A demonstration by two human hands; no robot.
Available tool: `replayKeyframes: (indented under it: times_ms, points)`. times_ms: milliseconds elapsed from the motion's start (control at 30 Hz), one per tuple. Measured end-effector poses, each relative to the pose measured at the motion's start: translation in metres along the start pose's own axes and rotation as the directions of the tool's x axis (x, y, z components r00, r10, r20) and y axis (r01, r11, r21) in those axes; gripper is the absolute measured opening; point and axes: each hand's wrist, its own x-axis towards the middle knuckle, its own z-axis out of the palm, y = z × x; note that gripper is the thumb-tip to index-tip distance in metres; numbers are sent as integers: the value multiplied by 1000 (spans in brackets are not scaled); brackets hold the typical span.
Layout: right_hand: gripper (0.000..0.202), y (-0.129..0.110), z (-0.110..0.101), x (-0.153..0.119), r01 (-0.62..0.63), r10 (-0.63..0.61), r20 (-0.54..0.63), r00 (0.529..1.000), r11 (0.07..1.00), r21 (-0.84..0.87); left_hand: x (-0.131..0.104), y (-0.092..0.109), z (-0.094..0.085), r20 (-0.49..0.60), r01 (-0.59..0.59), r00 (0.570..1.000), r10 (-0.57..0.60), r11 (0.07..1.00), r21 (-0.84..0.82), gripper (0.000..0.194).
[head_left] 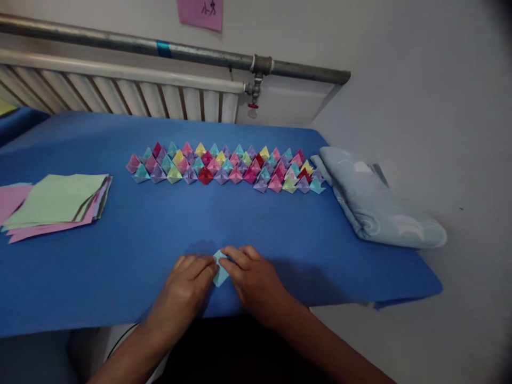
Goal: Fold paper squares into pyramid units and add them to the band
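Note:
A small light-blue folded paper lies near the front edge of the blue-covered table, between my two hands. My left hand pinches its left side with fingers closed. From the right, my right hand grips the paper's upper right edge between thumb and fingers. The fingertips hide part of the paper. Beyond my hands stand several rows of small folded paper boats in pink, purple, teal, yellow, green and red.
Left of me lies a stack of coloured paper sheets, green on top. A folded light-blue cloth rests at the right end, against the wall. Behind the table are a radiator and a metal pipe with a valve.

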Motion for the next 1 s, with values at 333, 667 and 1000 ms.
replayKeyframes:
  times_ms: [333, 667, 1000]
  points:
    - [39, -6, -7, -1, -7, 23, 95, 995, 987, -162, -14, 3, 3, -53, -122, 990, 131, 980, 154, 34]
    - [42, -3, -16, 2, 6, 0, 127, 992, 999, -49, -1, -8, -21, 89, -143, 986, 143, 990, -4, 23]
    - [26, 1, -16, 1, -5, 4, 108, 994, 1000, 11, 1, -18, -11, 20, -191, 981, 191, 982, 14, 15]
